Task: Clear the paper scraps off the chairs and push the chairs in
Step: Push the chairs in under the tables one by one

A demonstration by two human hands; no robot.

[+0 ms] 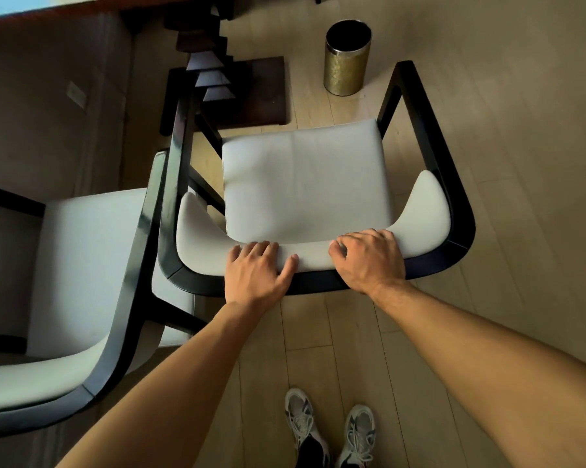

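Note:
A dark-framed armchair (pixel 305 177) with a pale grey seat cushion and curved padded backrest stands in front of me. My left hand (pixel 256 270) grips the top of the backrest left of centre, fingers curled over the pad. My right hand (pixel 369 260) grips the same backrest right of centre. The seat is bare, with no paper scraps on it. A second matching chair (pixel 82 275) stands to the left, tucked partly under the table; its visible seat also shows no scraps.
A wooden table edge (pixel 48 13) runs along the top left, with its dark stepped pedestal base (pixel 237 92) just beyond the chair. A brass-coloured waste bin (pixel 347 59) stands on the wooden floor at upper right. My shoes (pixel 332 430) are below.

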